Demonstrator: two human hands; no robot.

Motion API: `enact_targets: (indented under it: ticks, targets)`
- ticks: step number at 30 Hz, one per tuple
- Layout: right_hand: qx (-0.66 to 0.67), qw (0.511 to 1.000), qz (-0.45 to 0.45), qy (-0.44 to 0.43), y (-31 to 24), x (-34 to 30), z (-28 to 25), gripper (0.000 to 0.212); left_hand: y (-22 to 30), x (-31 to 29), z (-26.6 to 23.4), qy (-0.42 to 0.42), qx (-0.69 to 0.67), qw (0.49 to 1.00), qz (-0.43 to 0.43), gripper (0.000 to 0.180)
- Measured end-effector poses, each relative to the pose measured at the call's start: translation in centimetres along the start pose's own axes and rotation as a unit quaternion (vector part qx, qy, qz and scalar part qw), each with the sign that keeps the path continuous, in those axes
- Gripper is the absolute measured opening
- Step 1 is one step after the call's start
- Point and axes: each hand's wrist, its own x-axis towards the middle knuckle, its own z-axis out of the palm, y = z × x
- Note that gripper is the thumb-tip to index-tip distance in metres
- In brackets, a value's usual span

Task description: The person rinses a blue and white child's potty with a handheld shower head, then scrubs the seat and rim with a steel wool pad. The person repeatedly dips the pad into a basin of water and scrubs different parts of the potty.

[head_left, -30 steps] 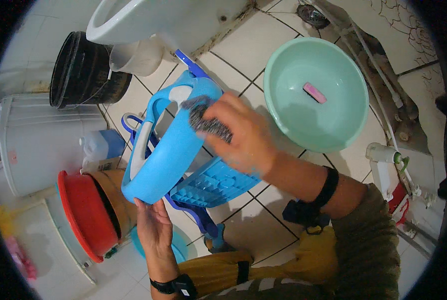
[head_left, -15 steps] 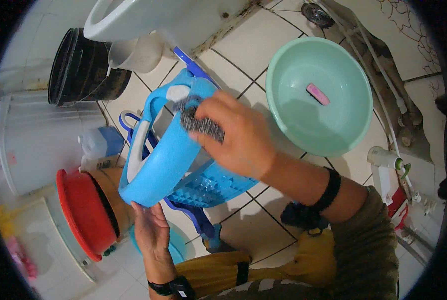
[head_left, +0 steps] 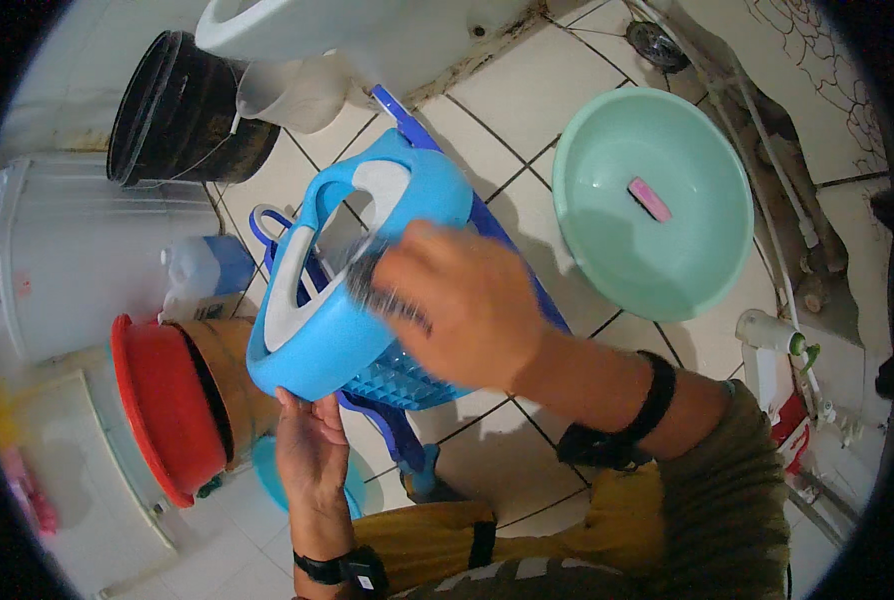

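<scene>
A light-blue and white child's toilet seat (head_left: 317, 345), ring-shaped with a dark-blue frame (head_left: 392, 432), stands tilted in front of me. My left hand (head_left: 312, 450) grips its lower left corner from below, thumb and fingertips at the edge. In my right hand (head_left: 467, 310) is a dark grey, stringy scouring pad (head_left: 372, 285), pressed against the seat's inner rim. The right fingers are bunched round the pad and slightly blurred. A studded light-blue step (head_left: 407, 382) shows below the seat, partly behind my right hand.
To the right, a mint-green basin (head_left: 607, 260) with a pink sponge-like block (head_left: 651, 199) stands on the tiles. Along the left are a black bucket (head_left: 187, 130), a clear bin (head_left: 77, 250), a jug (head_left: 207, 268) and a red basin (head_left: 157, 420). A floor drain (head_left: 657, 45) lies far right.
My right hand has moved the scouring pad down along the seat, from its upper outer face to the inner rim. The seat is turned a little; the left hand keeps its grip.
</scene>
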Motion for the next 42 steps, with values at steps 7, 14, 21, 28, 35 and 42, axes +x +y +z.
enact_targets:
  ticks: [7, 14, 21, 28, 35, 42]
  targets:
    - [0.002, 0.999, 0.047, 0.007, 1.8, 1.4, -0.7, 0.025, -0.9, 0.0, -1.1, -0.036, -0.001, 0.999, -0.017, 0.039]
    - [-0.006, 0.997, 0.007, -0.075, 5.3, -2.2, -0.4, 0.024, -3.9, -0.6, -3.5, -0.084, -0.004, 0.989, -0.124, 0.059]
    - [0.256, 0.912, 0.321, -0.013, 14.3, -0.7, -2.4, 0.034, -6.1, 0.6, -4.9, -0.031, 0.036, 0.979, -0.197, 0.074]
    - [0.086, 0.977, 0.183, -0.072, 13.3, -1.0, -1.1, 0.026, -6.4, 0.9, -5.0, -0.02, 0.066, 0.976, -0.208, 0.073]
    - [-0.045, 0.987, -0.013, -0.151, 8.1, -2.5, -1.2, 0.025, -6.8, 0.6, -4.2, -0.022, 0.077, 0.975, -0.207, 0.064]
    - [-0.134, 0.971, -0.047, -0.191, 8.1, 0.3, -0.1, 0.018, -7.5, 0.8, -5.4, -0.028, 0.076, 0.973, -0.216, 0.063]
